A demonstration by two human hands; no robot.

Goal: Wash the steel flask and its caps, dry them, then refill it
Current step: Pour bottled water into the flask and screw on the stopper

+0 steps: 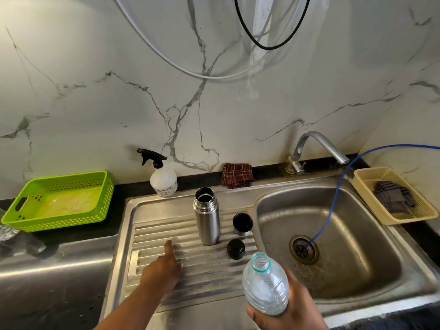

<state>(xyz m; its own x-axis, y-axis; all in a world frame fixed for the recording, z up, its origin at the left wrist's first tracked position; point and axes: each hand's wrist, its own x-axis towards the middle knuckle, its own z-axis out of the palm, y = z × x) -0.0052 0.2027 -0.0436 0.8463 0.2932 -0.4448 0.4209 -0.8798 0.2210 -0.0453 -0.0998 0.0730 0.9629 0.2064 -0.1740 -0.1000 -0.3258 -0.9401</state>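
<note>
The steel flask (pixel 206 216) stands upright and uncapped on the ribbed drainboard (pixel 166 232). To its right stands the steel cup cap (pixel 242 224), its black inside facing up. In front of that lies the black stopper cap (pixel 235 249). My right hand (pixel 289 306) grips a clear plastic water bottle (pixel 265 283), open at the neck, held near the sink's front edge. My left hand (pixel 164 266) hovers over the drainboard to the flask's lower left, thumb stretched toward it, holding nothing.
The sink basin (pixel 371 265) lies to the right, with a blue hose (pixel 333 206) running into its drain and a tap (pixel 316 144) behind. A spray bottle (pixel 163 179) and a checked cloth (pixel 237 175) stand at the back. A green basket (pixel 59 201) sits left, a beige one (pixel 426 210) right.
</note>
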